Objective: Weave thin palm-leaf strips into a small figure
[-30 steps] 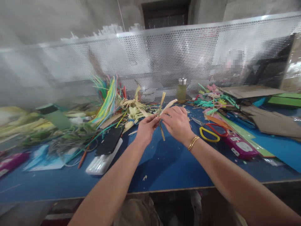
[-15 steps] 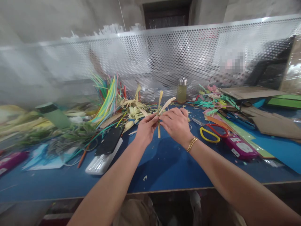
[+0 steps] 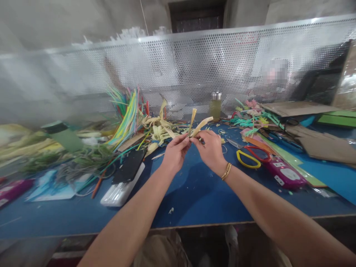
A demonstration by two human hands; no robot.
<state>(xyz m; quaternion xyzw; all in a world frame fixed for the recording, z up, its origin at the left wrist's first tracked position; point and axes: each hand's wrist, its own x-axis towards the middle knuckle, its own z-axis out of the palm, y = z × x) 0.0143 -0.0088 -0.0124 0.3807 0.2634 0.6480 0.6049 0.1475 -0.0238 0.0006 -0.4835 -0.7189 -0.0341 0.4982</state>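
Observation:
Above the middle of the blue table, my left hand [image 3: 175,151] pinches the base of some pale yellow dried-leaf strips [image 3: 202,124], which look like corn husk. My right hand [image 3: 210,147], with a gold bracelet [image 3: 226,171] on its wrist, is closed on the same strips just beside the left fingertips. Two strip ends stick up between the hands, one nearly upright and one slanting right. The fingers hide where the strips meet. Behind my left hand lies a heap of similar husk pieces [image 3: 158,134].
Scissors with red and yellow handles [image 3: 248,160] lie right of my hands beside a purple package [image 3: 286,174]. To the left are a black phone [image 3: 129,166] on a white case-like object [image 3: 122,193], and bundled coloured pipe cleaners [image 3: 129,124]. A lidded bottle [image 3: 215,105] stands behind, before a perforated metal screen [image 3: 194,74].
My right hand has turned and its fingers have curled in closer to the left fingertips. The strip ends have shifted slightly right, and the end that hung below the hands no longer shows.

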